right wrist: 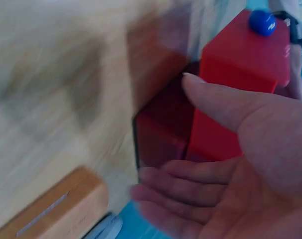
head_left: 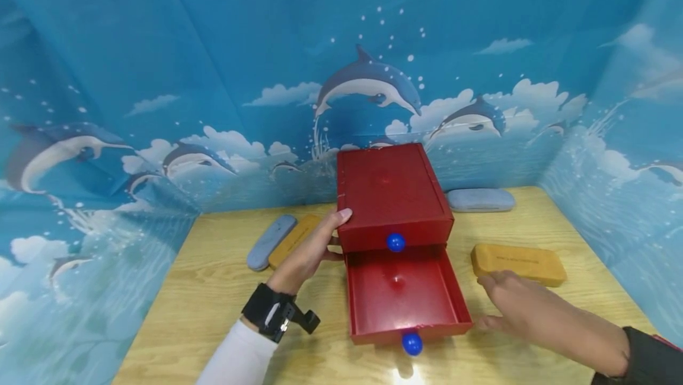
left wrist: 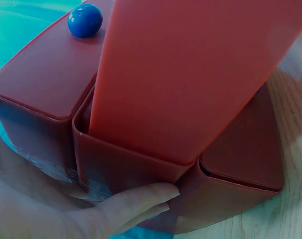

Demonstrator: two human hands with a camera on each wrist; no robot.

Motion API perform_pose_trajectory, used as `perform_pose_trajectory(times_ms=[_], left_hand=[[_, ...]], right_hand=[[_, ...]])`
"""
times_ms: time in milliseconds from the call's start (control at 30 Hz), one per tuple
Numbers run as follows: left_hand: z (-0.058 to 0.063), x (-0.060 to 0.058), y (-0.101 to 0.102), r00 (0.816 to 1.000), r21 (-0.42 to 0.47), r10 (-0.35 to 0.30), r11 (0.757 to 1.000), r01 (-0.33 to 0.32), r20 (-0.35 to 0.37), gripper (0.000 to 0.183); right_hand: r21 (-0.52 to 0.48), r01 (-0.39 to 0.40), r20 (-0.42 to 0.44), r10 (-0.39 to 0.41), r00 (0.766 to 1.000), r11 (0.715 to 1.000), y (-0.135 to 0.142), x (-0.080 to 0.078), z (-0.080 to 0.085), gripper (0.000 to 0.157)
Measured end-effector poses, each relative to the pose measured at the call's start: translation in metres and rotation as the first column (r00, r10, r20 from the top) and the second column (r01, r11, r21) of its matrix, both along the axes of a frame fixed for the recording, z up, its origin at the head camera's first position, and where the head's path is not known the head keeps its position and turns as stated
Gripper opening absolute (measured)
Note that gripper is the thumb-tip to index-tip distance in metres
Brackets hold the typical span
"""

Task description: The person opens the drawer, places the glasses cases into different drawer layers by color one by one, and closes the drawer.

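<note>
A red drawer box (head_left: pixel 392 195) stands in the middle of the wooden table (head_left: pixel 213 296), its lower drawer (head_left: pixel 404 296) pulled out toward the near edge and empty; a blue knob (head_left: pixel 412 343) marks the drawer's front, and a second blue knob (head_left: pixel 395 242) sits on the shut upper drawer. The left hand (head_left: pixel 315 248) rests against the box's left wall with fingers straight — the left wrist view shows its fingers (left wrist: pixel 136 199) laid flat along the lower corner of the box, gripping nothing. The right hand (head_left: pixel 512 296) lies just right of the open drawer, near its front corner, palm open and fingers relaxed, holding nothing; the right wrist view, blurred, shows the open palm (right wrist: pixel 240 189) facing the red side of the box, and contact cannot be told. An orange case (head_left: pixel 517 263) lies on the table just beyond the right hand. Left of the box, a second orange case (head_left: pixel 293 239) lies beside a grey-blue case (head_left: pixel 269 242) — both partly behind the left hand. Another grey-blue case (head_left: pixel 480 199) lies at the far right, near the dolphin-printed backdrop (head_left: pixel 368 82).
</note>
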State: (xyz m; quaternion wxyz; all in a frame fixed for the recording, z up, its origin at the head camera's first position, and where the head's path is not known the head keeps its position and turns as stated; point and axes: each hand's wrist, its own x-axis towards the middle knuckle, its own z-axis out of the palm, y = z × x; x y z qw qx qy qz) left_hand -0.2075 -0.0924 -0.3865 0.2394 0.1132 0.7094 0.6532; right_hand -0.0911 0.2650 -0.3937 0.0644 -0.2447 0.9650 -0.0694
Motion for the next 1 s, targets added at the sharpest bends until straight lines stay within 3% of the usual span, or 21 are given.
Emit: perform_pose_trajectory(times_ms=[100,200,300,500,667,1000], left_hand=[[0.0,0.001,-0.001,1.0,-0.006,0.0,1.0,0.0,0.001,0.069],[0.001,0.001,0.0,1.0,-0.003,0.001,1.0,-0.001,-0.007,0.068],[0.001,0.001,0.0,1.0,0.0,0.006,1.0,-0.006,-0.013,0.067],[0.001,0.003,0.001,1.0,-0.008,0.023,1.0,-0.023,-0.008,0.069],[0.0,0.002,0.001,1.0,-0.011,0.029,1.0,-0.029,-0.004,0.07],[-0.001,0.001,0.001,1.0,-0.026,0.018,0.999,-0.018,-0.012,0.072]], right_hand=[[0.003,-0.04,-0.157,0.04,0.987,0.999,0.008,-0.011,0.001,0.076],[-0.01,-0.074,-0.294,0.068,0.954,0.997,0.018,-0.023,-0.001,0.081],[-0.025,-0.099,-0.348,0.084,0.934,0.995,0.03,-0.036,-0.005,0.086],[-0.071,-0.108,-0.295,0.083,0.952,0.992,0.058,-0.057,-0.02,0.091],[-0.075,-0.114,-0.29,0.088,0.953,0.991,0.078,-0.071,-0.036,0.096],[-0.124,-0.084,-0.265,0.049,0.963,0.989,0.1,-0.084,-0.062,0.092]])
